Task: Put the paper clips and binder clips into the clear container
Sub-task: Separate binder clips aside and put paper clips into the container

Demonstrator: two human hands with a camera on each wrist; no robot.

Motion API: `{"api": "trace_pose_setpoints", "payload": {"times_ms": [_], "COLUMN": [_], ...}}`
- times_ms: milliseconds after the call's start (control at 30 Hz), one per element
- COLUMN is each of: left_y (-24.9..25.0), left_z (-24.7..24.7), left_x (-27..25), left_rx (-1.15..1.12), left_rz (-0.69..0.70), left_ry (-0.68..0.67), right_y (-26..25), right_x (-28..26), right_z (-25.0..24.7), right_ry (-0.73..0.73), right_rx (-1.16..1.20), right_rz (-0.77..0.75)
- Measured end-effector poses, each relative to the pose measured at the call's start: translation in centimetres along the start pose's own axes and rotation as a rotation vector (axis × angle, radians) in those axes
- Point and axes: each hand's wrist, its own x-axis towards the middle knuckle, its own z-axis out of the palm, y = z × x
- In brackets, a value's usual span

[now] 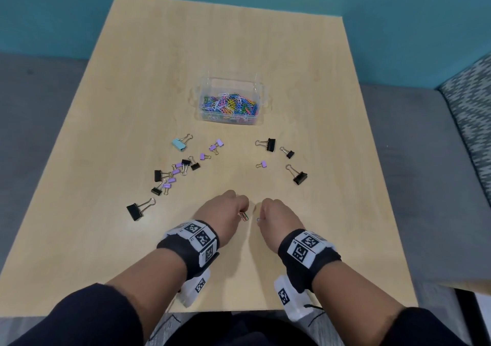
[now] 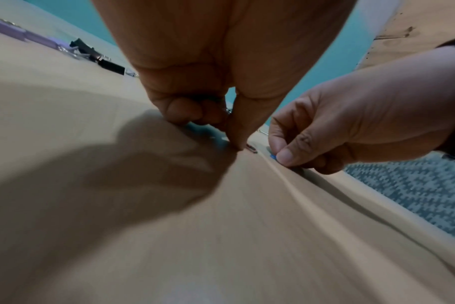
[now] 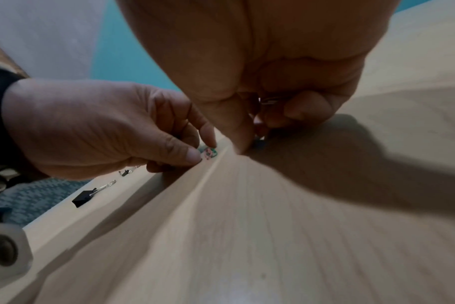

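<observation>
The clear container (image 1: pixel 259 98) stands mid-table, with several coloured paper clips in it. Black, purple and one light-blue binder clip (image 1: pixel 179 144) lie scattered in front of it. Near the front of the table both hands are curled side by side. My left hand (image 1: pixel 240 211) pinches a few red and green paper clips (image 1: pixel 244 216), also seen as paper clips (image 3: pixel 209 153) at its fingertips. My right hand (image 1: pixel 261 217) pinches a blue paper clip (image 1: pixel 258 220) against the table, seen as a blue paper clip (image 2: pixel 273 156) under its thumb.
A large black binder clip (image 1: pixel 136 210) lies left of my left hand. Three black binder clips (image 1: pixel 299 177) lie to the right, beyond my right hand. A patterned seat (image 1: pixel 470 101) borders the table's right edge; grey floor lies on the left.
</observation>
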Motion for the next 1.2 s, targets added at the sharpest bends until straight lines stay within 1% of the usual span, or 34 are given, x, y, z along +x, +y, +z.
{"api": "trace_pose_setpoints", "payload": {"times_ms": [167,267,300,333,400,500,533,567,600,633,667,700,733,767,800,833,900,967,1033,1100,1133,1167,1200], "left_y": [0.5,1.3,1.5,1.8,2.1,2.3,2.2,2.0,1.8,1.4,1.0,0.7,0.3,-0.1,-0.4,-0.8,-1.4,-1.8,-2.2,-2.5,-2.6,-2.5,-2.4], "left_z": [0.2,-0.2,-0.3,-0.4,-0.4,-0.1,-0.1,-0.2,-0.4,-0.7,-1.0,-1.6,-2.2,-3.0,-4.1,-5.1,-7.3,-9.8,-12.4,-15.0,-16.1,-17.1,-17.9], "left_x": [0.6,1.1,1.2,1.2,1.0,0.8,0.6,0.5,0.5,0.5,0.4,0.3,0.3,0.4,0.7,1.2,2.6,4.7,7.3,10.2,11.5,12.5,13.3], "left_rx": [0.049,0.105,0.125,0.141,0.176,0.187,0.149,0.060,-0.087,-0.311,-0.620,-0.972,-1.307,-1.565,-1.736,-1.851,-1.988,-2.043,-1.951,-1.771,-1.685,-1.624,-1.582], "left_rz": [-0.007,-0.021,-0.024,-0.031,-0.030,-0.004,-0.024,-0.078,-0.156,-0.250,-0.354,-0.440,-0.486,-0.497,-0.484,-0.463,-0.448,-0.464,-0.504,-0.554,-0.571,-0.568,-0.541], "left_ry": [-0.027,-0.076,-0.094,-0.112,-0.121,-0.110,-0.116,-0.117,-0.104,-0.064,-0.012,0.023,0.042,0.059,0.078,0.099,0.155,0.236,0.341,0.443,0.470,0.460,0.412], "right_y": [-0.2,-0.1,0.2,0.5,1.1,1.9,2.1,2.3,2.5,2.7,2.7,2.6,2.3,1.9,1.5,0.8,-0.4,-2.0,-3.7,-5.5,-6.4,-7.1,-7.8], "right_x": [0.0,-0.2,-0.3,-0.3,-0.3,-0.2,-0.2,-0.2,-0.2,-0.1,0.1,0.3,0.7,1.1,1.6,2.3,3.9,6.2,8.8,11.4,12.6,13.7,14.5], "right_z": [0.3,-0.1,-0.3,-0.5,-1.0,-1.8,-2.2,-2.7,-3.1,-3.5,-3.8,-4.0,-4.3,-4.5,-4.9,-5.4,-7.0,-9.2,-11.7,-13.9,-14.8,-15.6,-16.3], "right_ry": [0.014,-0.011,-0.019,-0.024,-0.028,-0.052,-0.075,-0.109,-0.148,-0.184,-0.209,-0.222,-0.223,-0.218,-0.212,-0.209,-0.202,-0.172,-0.108,-0.021,0.016,0.034,0.027], "right_rx": [-0.010,-0.014,0.023,0.106,0.388,1.012,1.208,1.378,1.516,1.614,1.669,1.680,1.654,1.612,1.578,1.567,1.607,1.620,1.560,1.517,1.508,1.506,1.500], "right_rz": [-0.014,-0.058,-0.047,-0.015,0.107,0.316,0.360,0.389,0.404,0.409,0.408,0.409,0.413,0.416,0.417,0.410,0.359,0.291,0.226,0.197,0.203,0.212,0.213]}}
